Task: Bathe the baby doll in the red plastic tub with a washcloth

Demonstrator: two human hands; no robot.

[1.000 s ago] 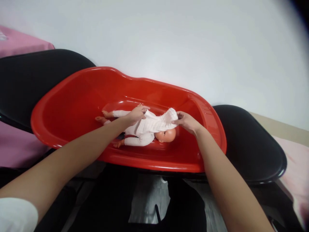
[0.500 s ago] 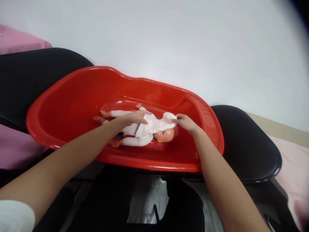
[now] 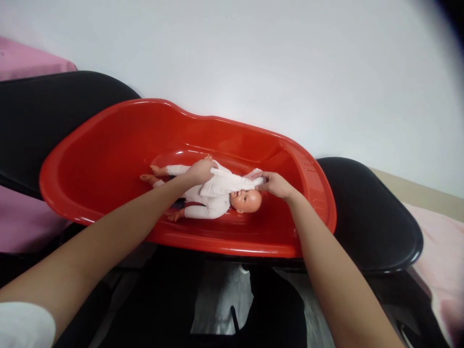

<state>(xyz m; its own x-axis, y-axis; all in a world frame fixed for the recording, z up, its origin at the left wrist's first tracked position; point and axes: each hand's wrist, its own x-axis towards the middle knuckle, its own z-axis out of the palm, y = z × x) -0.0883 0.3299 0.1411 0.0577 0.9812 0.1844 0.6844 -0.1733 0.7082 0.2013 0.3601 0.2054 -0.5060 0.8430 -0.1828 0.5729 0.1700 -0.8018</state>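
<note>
A baby doll lies on its back in a red baby bathtub, head to the right and feet to the left. It wears white clothing on its arms and legs. Over its chest stretches a white cloth, which reaches the edge of the doll's face. My left hand is closed on the cloth's left end, above the doll's body. At the other end, beside the doll's head, my right hand pinches the cloth between thumb and fingers. The doll's far arm is mostly hidden by the cloth and my left hand.
Black chair seats flank the tub, one on the left and one on the right. Behind it stands a white wall. Pink fabric shows at the far left, and paler pink fabric at the far right.
My left hand has closed on the cloth and shifted slightly left and up. The cloth now looks pulled straighter between my hands. The doll and tub have stayed in place.
</note>
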